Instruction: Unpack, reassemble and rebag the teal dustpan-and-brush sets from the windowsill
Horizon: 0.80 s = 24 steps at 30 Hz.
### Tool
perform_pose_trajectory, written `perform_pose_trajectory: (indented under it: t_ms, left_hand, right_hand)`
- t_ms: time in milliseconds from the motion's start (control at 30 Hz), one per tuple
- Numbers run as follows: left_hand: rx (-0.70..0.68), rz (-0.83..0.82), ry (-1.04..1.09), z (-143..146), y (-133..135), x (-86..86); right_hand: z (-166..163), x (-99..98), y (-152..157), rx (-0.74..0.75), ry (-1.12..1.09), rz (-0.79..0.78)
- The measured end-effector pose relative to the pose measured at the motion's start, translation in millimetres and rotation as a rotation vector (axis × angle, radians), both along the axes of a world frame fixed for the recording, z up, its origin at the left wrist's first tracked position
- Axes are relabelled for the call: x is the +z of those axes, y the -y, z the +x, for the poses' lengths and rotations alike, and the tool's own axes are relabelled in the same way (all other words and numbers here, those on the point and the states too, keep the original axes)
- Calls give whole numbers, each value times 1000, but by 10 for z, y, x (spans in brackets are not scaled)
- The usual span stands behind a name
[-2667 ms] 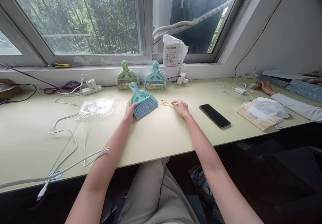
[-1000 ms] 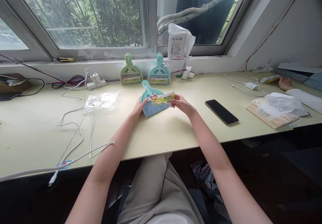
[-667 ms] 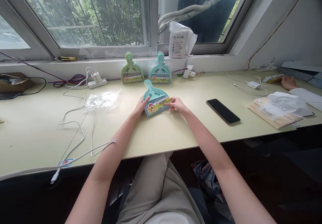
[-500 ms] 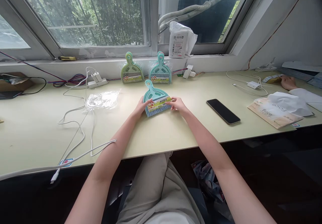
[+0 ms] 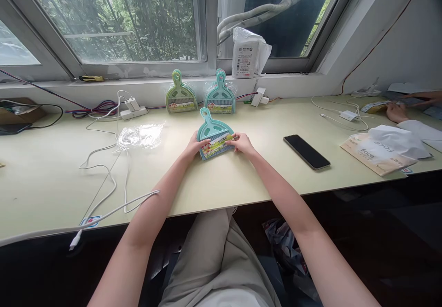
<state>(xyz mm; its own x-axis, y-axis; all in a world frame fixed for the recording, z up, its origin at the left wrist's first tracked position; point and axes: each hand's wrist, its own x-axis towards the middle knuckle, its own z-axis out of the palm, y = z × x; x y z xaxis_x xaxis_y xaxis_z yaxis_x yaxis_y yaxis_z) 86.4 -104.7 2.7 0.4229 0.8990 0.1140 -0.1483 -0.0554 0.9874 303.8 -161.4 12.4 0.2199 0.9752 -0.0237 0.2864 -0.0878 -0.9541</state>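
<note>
The turquoise dustpan [image 5: 213, 125] sat in front of you over the middle of the desk [image 5: 214, 185], tilted, handle away from you; whether its lower edge touched the surface was hard to tell. It was likely light and stiff, a thin moulded plastic, smooth enough to slide a little in dry fingers. Its firmest holds would have been the looped handle or the curved side rim, since the blue-grey bristles of the brush [image 5: 214, 154] looked springy and apt to give. The printed card [image 5: 217, 146] lying across them seemed thin, easily bent or creased, and best taken by its ends.

Your left hand [image 5: 194, 149] was closed around the left rim, thumb laid over the front at the card's end. Your right hand [image 5: 243, 144] pinched the card's right end between thumb and fingertips, other fingers curled in.

Behind stood a green set [image 5: 181, 97] and a turquoise set [image 5: 220, 96], both rounded and in crinkly clear film. A crumpled, glossy wrapper [image 5: 140, 136] lay to your left; to your right, a flat, glassy phone [image 5: 306, 152] and a soft tissue packet [image 5: 380, 153]. Beyond it rested a co-worker's hand [image 5: 396, 112].
</note>
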Motion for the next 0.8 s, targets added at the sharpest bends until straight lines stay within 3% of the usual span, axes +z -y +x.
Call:
perform_pose_trajectory:
  t_ms: [500,667,800]
  left_hand:
    - [2,-6,9,-4,-64,-77]
    - [37,8,5,-1,-77,-84]
    - [88,28,-13,-1,-79,-67]
  right_hand:
    - [-6,7,26,-2,77,-34]
    - [-26,72,77,35,307,-11]
    - [-43,137,121,-50,564,-14]
